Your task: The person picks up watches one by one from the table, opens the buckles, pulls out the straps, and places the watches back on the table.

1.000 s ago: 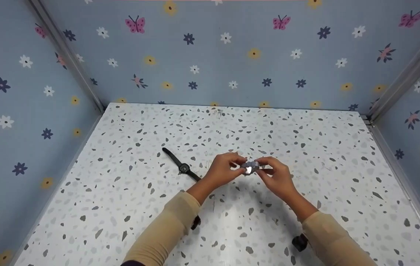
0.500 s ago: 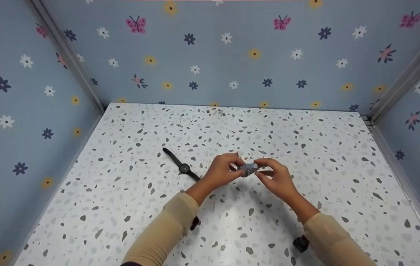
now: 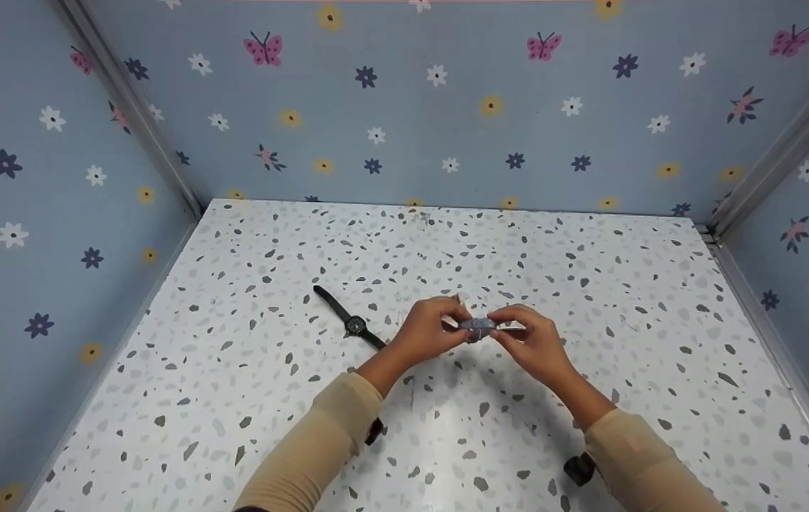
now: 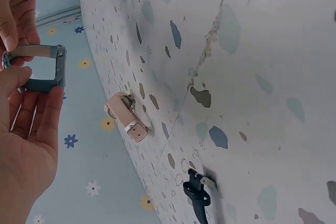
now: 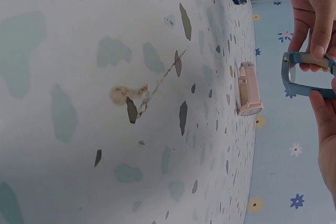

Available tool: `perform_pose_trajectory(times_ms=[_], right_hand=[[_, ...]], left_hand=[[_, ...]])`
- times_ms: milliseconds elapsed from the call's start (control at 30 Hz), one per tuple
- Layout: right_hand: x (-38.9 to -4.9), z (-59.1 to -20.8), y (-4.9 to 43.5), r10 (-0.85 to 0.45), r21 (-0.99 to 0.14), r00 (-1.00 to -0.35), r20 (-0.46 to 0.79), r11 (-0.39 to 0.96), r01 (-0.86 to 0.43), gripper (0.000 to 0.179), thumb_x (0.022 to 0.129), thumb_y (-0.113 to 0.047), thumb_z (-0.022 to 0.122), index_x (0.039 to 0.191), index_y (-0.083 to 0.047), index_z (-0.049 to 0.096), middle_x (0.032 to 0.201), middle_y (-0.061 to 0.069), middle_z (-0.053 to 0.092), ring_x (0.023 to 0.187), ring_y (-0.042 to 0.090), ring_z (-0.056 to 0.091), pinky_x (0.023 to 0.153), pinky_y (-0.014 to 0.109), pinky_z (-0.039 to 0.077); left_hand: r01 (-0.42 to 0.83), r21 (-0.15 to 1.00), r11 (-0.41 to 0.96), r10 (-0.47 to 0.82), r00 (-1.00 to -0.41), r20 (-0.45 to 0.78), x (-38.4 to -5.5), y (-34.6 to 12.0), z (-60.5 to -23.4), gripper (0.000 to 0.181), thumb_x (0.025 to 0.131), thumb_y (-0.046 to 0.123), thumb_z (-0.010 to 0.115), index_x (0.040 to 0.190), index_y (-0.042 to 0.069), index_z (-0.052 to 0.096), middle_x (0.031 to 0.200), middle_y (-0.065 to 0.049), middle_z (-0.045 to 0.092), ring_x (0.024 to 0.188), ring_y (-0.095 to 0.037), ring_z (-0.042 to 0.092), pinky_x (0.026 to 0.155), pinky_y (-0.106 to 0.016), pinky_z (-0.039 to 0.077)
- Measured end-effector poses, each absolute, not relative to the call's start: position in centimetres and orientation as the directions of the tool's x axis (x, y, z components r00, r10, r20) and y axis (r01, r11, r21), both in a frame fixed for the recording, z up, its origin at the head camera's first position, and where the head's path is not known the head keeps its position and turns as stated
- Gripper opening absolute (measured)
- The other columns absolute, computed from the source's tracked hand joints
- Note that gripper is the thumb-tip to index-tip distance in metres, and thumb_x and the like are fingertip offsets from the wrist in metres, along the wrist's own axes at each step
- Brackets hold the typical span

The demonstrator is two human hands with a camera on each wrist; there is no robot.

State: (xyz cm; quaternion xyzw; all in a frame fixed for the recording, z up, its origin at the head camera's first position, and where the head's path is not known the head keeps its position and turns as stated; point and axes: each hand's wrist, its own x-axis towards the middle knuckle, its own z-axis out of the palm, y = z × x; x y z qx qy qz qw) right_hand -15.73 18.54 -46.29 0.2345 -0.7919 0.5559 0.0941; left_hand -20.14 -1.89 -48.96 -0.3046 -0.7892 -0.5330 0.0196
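Observation:
A blue-grey wristwatch (image 3: 477, 325) is held in the air between both hands. Its strap forms a loop in the left wrist view, where the watch (image 4: 59, 69) shows its side. My left hand (image 3: 432, 328) pinches one side between thumb and fingers. At the opposite side, my right hand (image 3: 533, 340) grips it with thumb and fingertips. Fingers hide part of the strap in the right wrist view, around the watch's (image 5: 310, 91) band. To the left, a black wristwatch (image 3: 355, 325) lies stretched out on the table, one strap end hidden by the left wrist.
A pink wristwatch (image 5: 249, 88) lies on its side on the speckled white table (image 3: 269, 242) beyond the hands, mostly hidden in the head view. Flower-patterned panels (image 3: 404, 107) close off the back and sides. A small black object (image 3: 579, 468) shows beside the right sleeve.
The held watch has turned: its bright reflective part showed a second ago, and now mostly its strap edge does. Both hands stay in nearly the same place.

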Motion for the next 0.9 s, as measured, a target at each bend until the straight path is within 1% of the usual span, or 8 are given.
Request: perform_pose_trajectory(times_ms=[233,400,533,667,900], right_hand=[[-15.71,-46.03,18.55,-0.281,-0.801,-0.849,0.448,0.295,-0.521,0.021,0.081,0.015,0.069,0.101,0.010,0.067,0.099,0.020,0.065,0.092,0.035,0.065,0.079,0.036,0.059],[-15.84,-45.90,18.53,-0.291,-0.780,-0.834,0.469,0.305,-0.546,0.021,0.080,0.016,0.070,0.100,0.009,0.067,0.099,0.019,0.065,0.092,0.035,0.065,0.078,0.032,0.059],[-15.84,-45.97,18.56,-0.300,-0.764,-0.818,0.491,0.304,-0.570,0.022,0.080,0.017,0.070,0.100,0.009,0.067,0.098,0.019,0.065,0.091,0.036,0.064,0.077,0.031,0.059],[-15.88,-46.08,18.58,-0.308,-0.751,-0.804,0.509,0.298,-0.590,0.022,0.080,0.017,0.070,0.100,0.009,0.067,0.098,0.019,0.065,0.090,0.034,0.065,0.076,0.031,0.059],[-15.77,-46.15,18.69,-0.304,-0.754,-0.808,0.504,0.301,-0.584,0.022,0.081,0.017,0.069,0.101,0.008,0.067,0.099,0.018,0.065,0.091,0.031,0.065,0.078,0.030,0.059]], left_hand=[[0.515,0.815,0.266,0.452,-0.813,0.367,-20.15,-1.87,-48.83,0.009,0.083,-0.001,0.074,0.090,0.002,0.073,0.091,-0.006,0.067,0.088,-0.014,0.066,0.072,-0.025,0.059],[0.512,0.803,0.304,0.451,-0.820,0.353,-20.10,-1.85,-48.69,0.021,0.082,0.007,0.079,0.101,0.003,0.074,0.097,-0.006,0.069,0.091,-0.016,0.067,0.073,-0.031,0.059],[0.519,0.803,0.294,0.459,-0.813,0.358,-19.96,-1.73,-48.59,0.027,0.083,0.011,0.079,0.107,0.002,0.073,0.100,-0.008,0.070,0.093,-0.020,0.067,0.074,-0.038,0.059],[0.522,0.805,0.282,0.458,-0.811,0.365,-19.94,-1.64,-48.60,0.027,0.083,0.012,0.079,0.106,0.000,0.073,0.098,-0.008,0.071,0.091,-0.020,0.067,0.075,-0.043,0.059],[0.510,0.805,0.304,0.453,-0.820,0.349,-19.94,-1.65,-48.53,0.022,0.084,0.013,0.079,0.104,0.004,0.075,0.096,-0.005,0.072,0.089,-0.015,0.066,0.076,-0.040,0.059]])
